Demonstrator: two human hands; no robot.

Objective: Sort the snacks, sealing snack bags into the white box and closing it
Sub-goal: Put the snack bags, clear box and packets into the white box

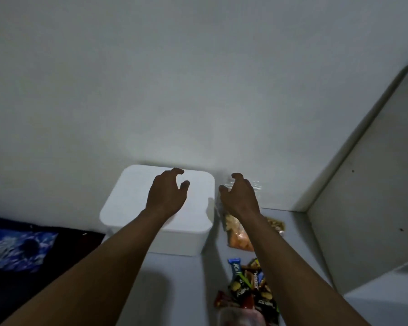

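Your left hand (166, 194) hangs over the white box (127, 196), fingers loosely curled and holding nothing. The lid looks seated, so lift it off first, straight up by its edges. Your right hand (239, 196) arches over the clear snack bag (237, 234) lying just right of the box; whether it grips yet, I cannot tell. Take the bag near its top, press the seal along its whole length, then lay it inside. Leave the wrapped bars (250, 285) out.

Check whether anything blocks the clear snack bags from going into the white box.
Yes: the lid sits closed on the white box, covering its opening. The left hand is over that lid. The snack bags lie just right of the box under the right hand, with nothing visible between hand and bags.
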